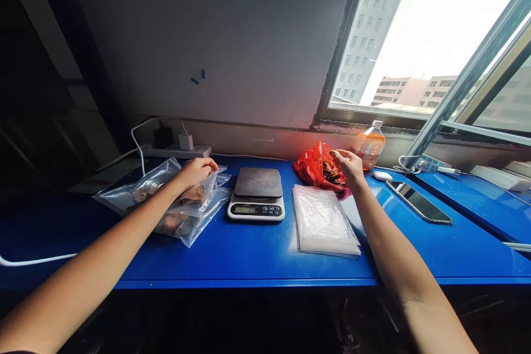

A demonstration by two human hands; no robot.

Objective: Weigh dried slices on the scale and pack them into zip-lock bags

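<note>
My left hand (pixel 194 173) is over clear plastic bags (pixel 188 227) lying on the left of the table, its fingers curled at the edge of one. Brown, lumpy dried pieces (pixel 172 222) show through the plastic. My right hand (pixel 349 167) is pinched above a crumpled red plastic bag (pixel 309 165), which lies open with dark brown dried pieces (pixel 332 172) inside. What its fingertips hold is too small to make out. Between my hands stands a kitchen scale (pixel 258 182) with a bare, speckled platform; its display is lit. Flat clear bags (pixel 323 221) are stacked to its right.
A bottle of orange drink (pixel 369 146) stands behind my right hand. A phone (pixel 418 202) and a white earbud case (pixel 381 176) lie to the right on the blue table (pixel 249 260). At the back left, a power strip (pixel 178 151) carries a charger and white cable.
</note>
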